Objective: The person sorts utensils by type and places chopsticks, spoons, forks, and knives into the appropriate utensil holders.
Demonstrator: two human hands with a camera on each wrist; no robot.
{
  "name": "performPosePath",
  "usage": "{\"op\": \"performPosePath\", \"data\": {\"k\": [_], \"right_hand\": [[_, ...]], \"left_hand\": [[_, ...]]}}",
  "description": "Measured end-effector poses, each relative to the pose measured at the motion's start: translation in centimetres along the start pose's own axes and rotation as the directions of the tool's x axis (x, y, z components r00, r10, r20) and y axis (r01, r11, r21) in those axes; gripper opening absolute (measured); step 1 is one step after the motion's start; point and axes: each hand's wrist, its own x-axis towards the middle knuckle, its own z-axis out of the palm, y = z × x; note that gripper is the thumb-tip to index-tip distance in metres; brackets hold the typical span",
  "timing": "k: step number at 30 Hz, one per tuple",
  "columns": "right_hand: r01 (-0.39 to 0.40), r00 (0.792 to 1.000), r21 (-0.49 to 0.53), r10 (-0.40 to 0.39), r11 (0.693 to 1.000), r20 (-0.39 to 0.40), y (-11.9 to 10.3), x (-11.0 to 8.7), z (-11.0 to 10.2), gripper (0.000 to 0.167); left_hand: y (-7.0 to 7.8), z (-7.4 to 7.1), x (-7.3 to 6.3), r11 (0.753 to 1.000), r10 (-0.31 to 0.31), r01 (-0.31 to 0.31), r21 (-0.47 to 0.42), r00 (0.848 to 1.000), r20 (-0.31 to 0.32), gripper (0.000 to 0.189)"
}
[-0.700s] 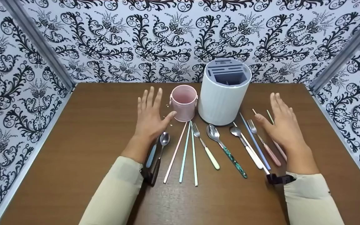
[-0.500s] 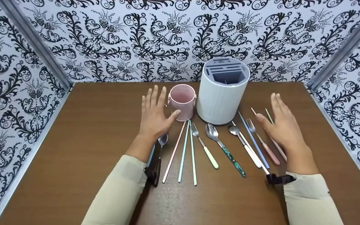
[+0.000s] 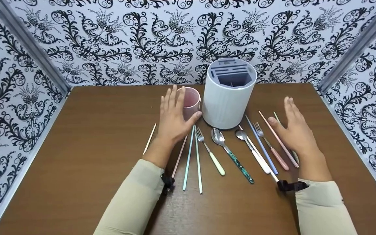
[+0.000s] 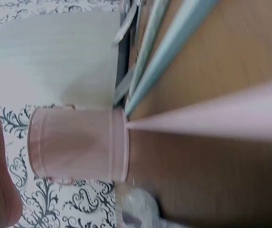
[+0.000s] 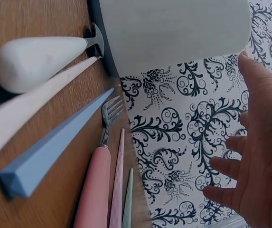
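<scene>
My left hand [image 3: 176, 117] hovers with straight fingers and overlaps the small pink bucket [image 3: 193, 98] in the head view. Nothing is in its grasp. Below it lie a pink chopstick [image 3: 180, 156], partly hidden by the hand, and a turquoise chopstick [image 3: 189, 160]. My right hand [image 3: 292, 130] is raised with fingers extended, holding nothing. Near it are a pink-handled fork [image 3: 279, 159], a blue chopstick [image 3: 262, 145] and another pink chopstick [image 3: 277, 138]. In the right wrist view, the fingers [image 5: 226, 164] spread before the patterned wall.
A white cylindrical utensil holder [image 3: 227, 106] with a slotted grey top stands beside the bucket. In front lie a green-handled fork [image 3: 217, 163], a spoon with a teal patterned handle [image 3: 238, 163] and a white-handled spoon [image 3: 259, 160]. A pale chopstick [image 3: 150, 138] lies at left.
My left hand has moved right, in front of the bucket; its arm now hides the dark-handled spoon, and a pale chopstick shows at left. My right hand stays about where it was.
</scene>
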Motion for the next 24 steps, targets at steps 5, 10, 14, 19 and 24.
{"op": "performPosePath", "data": {"k": [5,10,14,19,24], "right_hand": [[-0.021,1.0,0.0,0.021,1.0,0.009,0.2,0.0,-0.1,0.09],[-0.022,1.0,0.004,0.022,1.0,0.019,0.5,0.0,0.0,0.09],[-0.042,0.998,0.002,0.041,0.999,0.044,0.7,-0.1,0.1,0.09],[-0.056,0.996,0.003,0.056,0.998,0.07,0.8,-0.1,0.2,0.09],[-0.056,0.995,-0.013,0.057,0.998,0.079,0.7,0.1,0.3,0.089]], "left_hand": [[1.6,0.4,0.3,0.999,0.005,-0.006,-0.051,1.0,-0.015,0.096],[3.2,1.3,0.6,0.994,0.007,-0.012,-0.107,0.999,-0.046,0.096],[4.3,2.2,0.7,0.991,0.013,-0.021,-0.133,0.998,-0.057,0.096],[5.3,3.3,0.8,0.972,0.034,-0.055,-0.23,0.995,-0.093,0.096],[6.4,4.5,1.0,0.945,0.011,-0.055,-0.323,0.991,-0.135,0.098]]}}
